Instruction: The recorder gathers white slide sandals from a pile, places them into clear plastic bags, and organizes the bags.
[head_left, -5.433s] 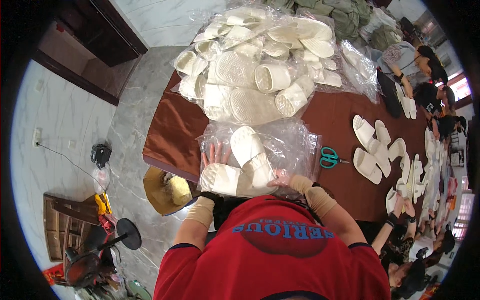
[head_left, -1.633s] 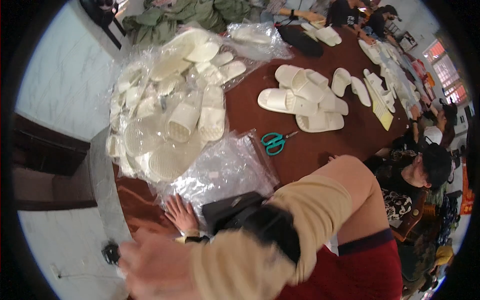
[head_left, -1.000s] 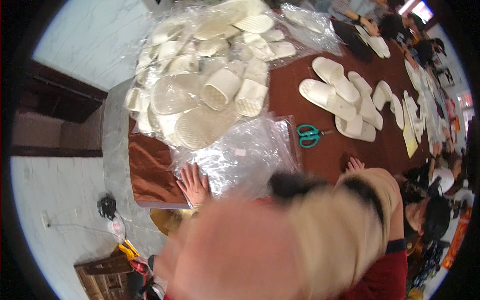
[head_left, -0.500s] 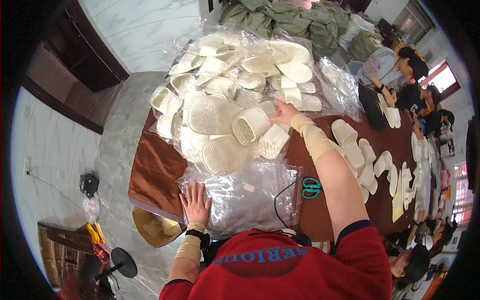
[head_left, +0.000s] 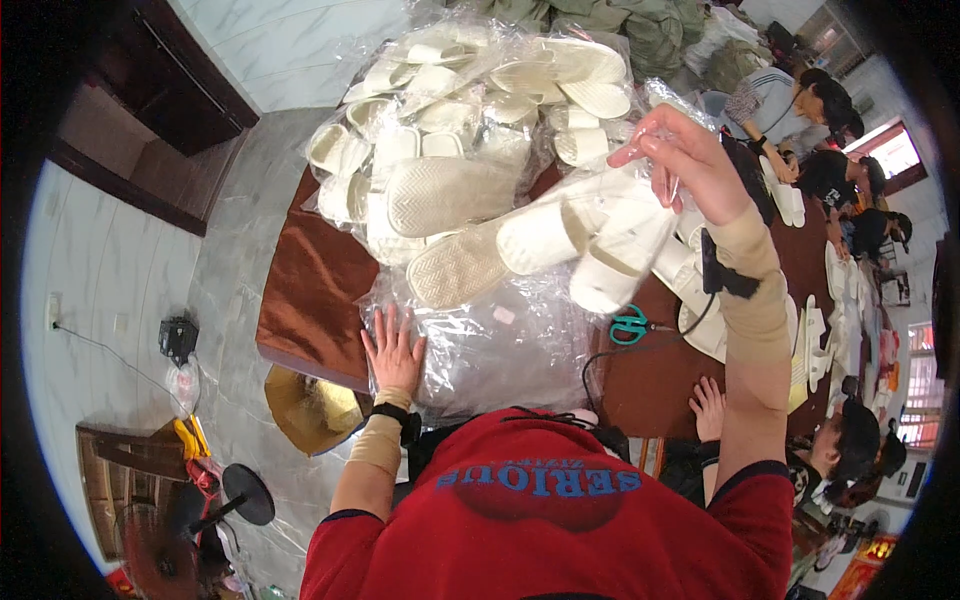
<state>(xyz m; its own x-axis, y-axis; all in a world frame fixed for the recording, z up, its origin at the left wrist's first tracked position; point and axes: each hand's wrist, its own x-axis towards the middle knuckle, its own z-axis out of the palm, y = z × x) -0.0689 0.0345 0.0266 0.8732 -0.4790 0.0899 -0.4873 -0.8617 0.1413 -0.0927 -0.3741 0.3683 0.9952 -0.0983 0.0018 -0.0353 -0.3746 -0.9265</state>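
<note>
My right hand (head_left: 685,160) is raised over the table and pinches the top of a clear plastic bag (head_left: 590,245) that hangs from it with white slippers inside. My left hand (head_left: 392,352) lies flat, fingers spread, on a stack of empty clear bags (head_left: 500,345) at the near edge of the brown table (head_left: 310,290). Behind the lifted bag is a big heap of bagged white slippers (head_left: 450,130).
Green-handled scissors (head_left: 630,324) lie to the right of the bags. Loose white slippers (head_left: 790,200) cover the right side, where other people sit; one person's hand (head_left: 708,408) rests on the table edge. A straw hat (head_left: 310,405) and a fan (head_left: 190,510) are on the floor at left.
My right hand reached into the slipper heap and has now lifted a bag of slippers up and toward me. My left hand has stayed flat on the empty bags.
</note>
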